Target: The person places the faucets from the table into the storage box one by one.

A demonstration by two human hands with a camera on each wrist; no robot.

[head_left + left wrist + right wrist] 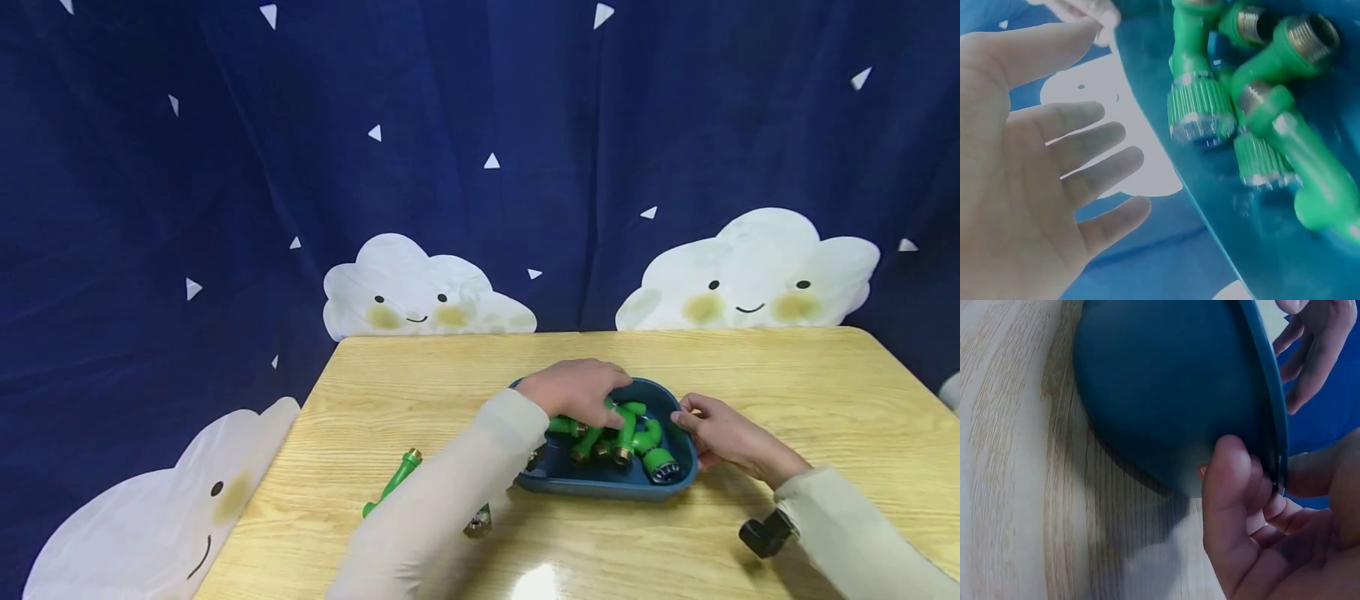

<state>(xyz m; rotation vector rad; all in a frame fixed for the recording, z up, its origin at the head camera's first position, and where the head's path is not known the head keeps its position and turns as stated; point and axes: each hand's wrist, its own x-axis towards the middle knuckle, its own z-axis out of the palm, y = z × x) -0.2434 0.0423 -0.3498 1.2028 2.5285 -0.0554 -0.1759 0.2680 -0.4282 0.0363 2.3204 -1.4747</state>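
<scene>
A dark blue plastic basin (600, 487) stands on the table with several green pipe fittings (626, 437) in it. The fittings have brass threaded ends, and some carry a ribbed green collar (1200, 109). My left hand (581, 390) is over the basin's far left part, its fingers spread and nothing in them; the left wrist view shows its bare palm beside the rim. At the basin's right end my right hand (723, 433) pinches the rim, thumb on one side and curled fingers (1229, 481) against the outer wall. My left hand hides part of the basin.
Left of the basin, a green fitting with a brass end (401, 471) lies on the wooden table (787, 375). Another metal-ended piece (478, 523) shows partly from behind the left sleeve (457, 475). A dark blue curtain with white clouds hangs behind the table.
</scene>
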